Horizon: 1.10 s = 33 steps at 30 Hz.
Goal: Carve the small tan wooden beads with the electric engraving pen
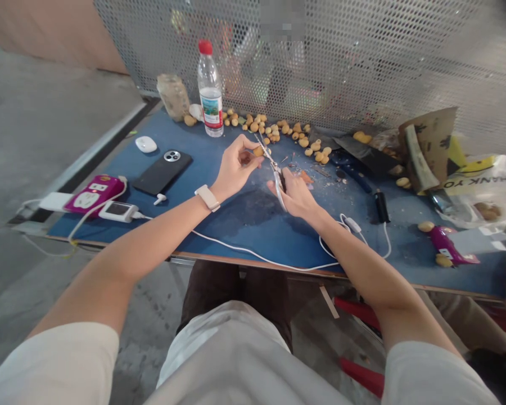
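My left hand point(236, 166) is closed, pinching a small yellow-tan gourd point(258, 151) between thumb and fingertips above the blue table. Wrapped around the handles of silver scissors point(273, 163), my right hand point(295, 192) sits just to the right. The thin blades point up and left and come close to the gourd; whether they touch it I cannot tell. Behind both hands, several small gourds point(257, 125) lie in a loose row along the table's back edge. Bits of brown debris point(307, 176) are scattered right of the scissors.
A water bottle point(211, 101) and cloudy jar point(174, 97) stand at the back left. Left lie a phone point(163, 172), white earbud case point(146, 144) and purple power strip point(93, 194). A white cable point(244, 248) crosses the front; a plastic bag point(484, 191) lies right. Perforated metal point(362, 62) rises behind.
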Each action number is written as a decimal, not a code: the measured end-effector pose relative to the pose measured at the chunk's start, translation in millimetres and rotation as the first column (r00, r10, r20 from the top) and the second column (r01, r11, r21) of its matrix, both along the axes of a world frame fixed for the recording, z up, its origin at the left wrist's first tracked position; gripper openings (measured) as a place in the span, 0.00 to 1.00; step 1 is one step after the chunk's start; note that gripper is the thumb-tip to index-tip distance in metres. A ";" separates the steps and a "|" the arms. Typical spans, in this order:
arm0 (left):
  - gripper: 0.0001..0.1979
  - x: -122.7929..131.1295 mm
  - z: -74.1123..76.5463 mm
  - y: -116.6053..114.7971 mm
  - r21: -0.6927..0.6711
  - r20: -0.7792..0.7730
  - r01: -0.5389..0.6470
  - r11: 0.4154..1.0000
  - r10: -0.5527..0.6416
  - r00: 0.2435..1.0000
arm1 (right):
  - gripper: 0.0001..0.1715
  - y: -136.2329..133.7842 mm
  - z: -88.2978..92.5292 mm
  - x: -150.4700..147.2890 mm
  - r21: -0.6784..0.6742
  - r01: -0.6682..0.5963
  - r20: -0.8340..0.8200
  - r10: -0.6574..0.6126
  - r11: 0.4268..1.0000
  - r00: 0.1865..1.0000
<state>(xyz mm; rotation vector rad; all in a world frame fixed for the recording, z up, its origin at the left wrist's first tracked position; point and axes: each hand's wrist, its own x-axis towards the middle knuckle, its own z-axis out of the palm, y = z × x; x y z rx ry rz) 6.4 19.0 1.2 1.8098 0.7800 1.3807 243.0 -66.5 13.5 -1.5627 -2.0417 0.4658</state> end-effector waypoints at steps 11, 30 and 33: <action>0.23 0.7 -2.9 5.0 -0.024 0.116 0.060 0.998 -0.056 0.992 | 0.42 1.9 -1.8 -0.1 -0.027 0.009 -0.028 -0.010 1.000 1.000; 0.31 2.9 -10.1 18.0 -0.064 0.376 0.264 0.962 -0.222 0.900 | 0.38 1.8 2.4 5.9 -0.054 -0.014 0.072 0.017 0.998 0.997; 0.30 1.1 -9.3 19.0 -0.069 0.374 0.254 0.965 -0.211 0.903 | 0.34 4.5 -1.0 7.8 -0.029 0.022 0.126 -0.018 0.999 0.992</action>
